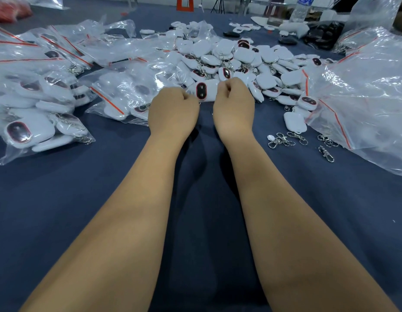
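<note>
Two hands, left hand (pixel 174 111) and right hand (pixel 233 106), flank white case (pixel 204 91); curled fingers grip its sides at pile (pixel 240 57) edge.

White plastic keyring cases with dark oval windows (pixel 247 56): one heap, too many to count. Left of that heap, at least four clear filled bags (pixel 37 129); beyond it, one clear plastic bottle (pixel 300 9).

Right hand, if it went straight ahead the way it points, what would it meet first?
Probably the heap of white keychain cases, just beyond the curled fingers of the right hand, though depth is hard to judge.
</note>
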Demonstrator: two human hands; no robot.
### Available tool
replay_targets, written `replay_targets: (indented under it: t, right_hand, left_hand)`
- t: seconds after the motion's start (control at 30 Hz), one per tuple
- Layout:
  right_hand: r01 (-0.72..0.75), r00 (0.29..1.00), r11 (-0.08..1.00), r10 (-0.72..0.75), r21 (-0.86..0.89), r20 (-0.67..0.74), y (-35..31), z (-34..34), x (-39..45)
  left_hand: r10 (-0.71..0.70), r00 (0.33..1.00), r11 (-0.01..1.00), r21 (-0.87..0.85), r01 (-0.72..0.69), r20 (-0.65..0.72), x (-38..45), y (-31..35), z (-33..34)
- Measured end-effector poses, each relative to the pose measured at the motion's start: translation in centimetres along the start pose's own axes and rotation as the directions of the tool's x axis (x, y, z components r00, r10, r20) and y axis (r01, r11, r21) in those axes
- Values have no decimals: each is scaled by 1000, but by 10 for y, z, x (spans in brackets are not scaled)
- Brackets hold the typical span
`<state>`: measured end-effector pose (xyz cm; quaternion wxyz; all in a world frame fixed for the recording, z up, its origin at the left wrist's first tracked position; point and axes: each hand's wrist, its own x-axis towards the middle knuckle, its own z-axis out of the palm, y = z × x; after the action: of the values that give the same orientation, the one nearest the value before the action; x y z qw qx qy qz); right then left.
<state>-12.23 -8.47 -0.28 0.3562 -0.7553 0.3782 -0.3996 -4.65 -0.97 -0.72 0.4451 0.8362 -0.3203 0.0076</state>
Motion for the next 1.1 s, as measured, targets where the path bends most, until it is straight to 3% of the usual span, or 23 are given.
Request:
replay_targets:
  t: [0.07, 0.17, 0.3, 0.67, 1.1]
  right_hand:
    - [-55, 998, 980, 60, 194, -21, -2, -1, 0]
    - [-155, 987, 920, 130, 359, 93, -6, 0, -2]
    - [-204, 967, 912, 132, 355, 218, -5, 3, -2]
    - [-236, 946, 869, 103, 436, 308, -1, 4, -1]
    - [-217, 954, 885, 103, 413, 280, -1, 4, -1]
  left_hand:
    - [-17, 1000, 998, -64, 16, -7, 0, 2, 0]
    - [-31, 1000, 992, -122, 31, -1, 2, 2, 1]
    - [-71, 997, 976, -207, 65, -19, 5, 2, 2]
    - [-70, 997, 933, -351, 78, 37, 5, 3, 2]
    - [-57, 996, 954, -291, 74, 65, 5, 2, 4]
